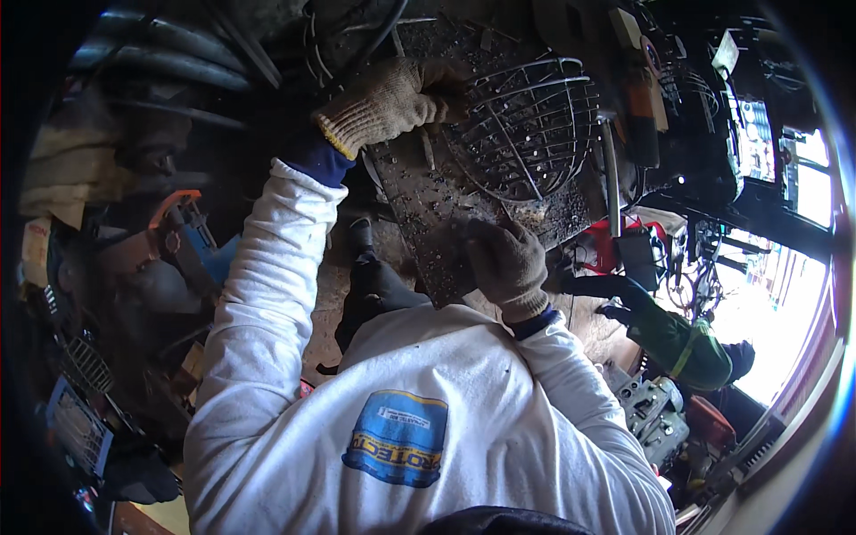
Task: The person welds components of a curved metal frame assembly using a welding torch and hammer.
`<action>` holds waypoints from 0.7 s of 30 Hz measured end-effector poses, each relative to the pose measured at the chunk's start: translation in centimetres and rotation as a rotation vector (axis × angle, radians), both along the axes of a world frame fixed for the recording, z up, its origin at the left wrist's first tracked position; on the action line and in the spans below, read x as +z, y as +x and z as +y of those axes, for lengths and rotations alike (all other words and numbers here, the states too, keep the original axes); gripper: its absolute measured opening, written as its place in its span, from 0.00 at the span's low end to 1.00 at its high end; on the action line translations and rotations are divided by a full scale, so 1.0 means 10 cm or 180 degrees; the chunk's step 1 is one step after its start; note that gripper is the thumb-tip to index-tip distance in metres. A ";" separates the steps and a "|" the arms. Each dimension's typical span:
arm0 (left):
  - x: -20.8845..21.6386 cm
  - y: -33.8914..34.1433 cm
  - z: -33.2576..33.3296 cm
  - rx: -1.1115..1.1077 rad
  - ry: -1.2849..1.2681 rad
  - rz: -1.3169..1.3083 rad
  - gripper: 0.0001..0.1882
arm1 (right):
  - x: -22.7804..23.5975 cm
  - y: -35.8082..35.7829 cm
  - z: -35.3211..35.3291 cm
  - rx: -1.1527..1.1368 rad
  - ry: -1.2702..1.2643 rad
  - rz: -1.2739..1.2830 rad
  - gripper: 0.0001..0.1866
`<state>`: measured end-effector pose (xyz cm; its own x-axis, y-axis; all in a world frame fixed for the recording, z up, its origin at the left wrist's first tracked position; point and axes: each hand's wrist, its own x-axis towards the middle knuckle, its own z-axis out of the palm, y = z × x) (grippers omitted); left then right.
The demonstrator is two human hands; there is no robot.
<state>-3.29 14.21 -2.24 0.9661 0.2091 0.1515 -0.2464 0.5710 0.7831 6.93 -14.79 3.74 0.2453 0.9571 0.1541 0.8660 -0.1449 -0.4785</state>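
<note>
A round metal wire frame (532, 134) of curved rods and crossing bars lies on a dark metal work surface (410, 209) strewn with small dark bits. My left hand (392, 102), in a brown knitted glove with a yellow-edged cuff, is closed beside the frame's left rim. Its fingertips sink into shadow, so whatever they grip is hidden. Nearer to me, below the frame, my gloved right hand (508, 263) is also closed, over the front part of the work surface. What lies in its fingers cannot be made out.
Another person (682, 348) in dark green bends over at the right, near a grey metal machine part (655, 415). A red object (602, 245) stands beyond the surface's right edge. An orange and blue tool (192, 227) lies to the left. Metal bars (169, 45) fill the upper left.
</note>
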 end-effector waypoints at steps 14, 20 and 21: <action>-0.18 0.16 0.46 -0.0744 0.0762 0.0303 0.18 | -0.09 -0.02 0.07 -0.0102 0.0208 -0.0135 0.13; -0.67 0.36 0.58 -0.1501 -0.0545 0.0311 0.18 | -0.02 -0.03 0.10 -0.0107 0.0121 -0.0098 0.12; -0.65 0.35 0.53 -0.1096 -0.0389 0.0273 0.17 | -0.03 -0.03 0.10 -0.0127 0.0120 -0.0099 0.12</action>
<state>0.18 19.50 -8.74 0.9911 -0.1186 0.0608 0.0399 0.6993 0.7137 6.60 -13.76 3.42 0.2776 0.9401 0.1980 0.8745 -0.1620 -0.4572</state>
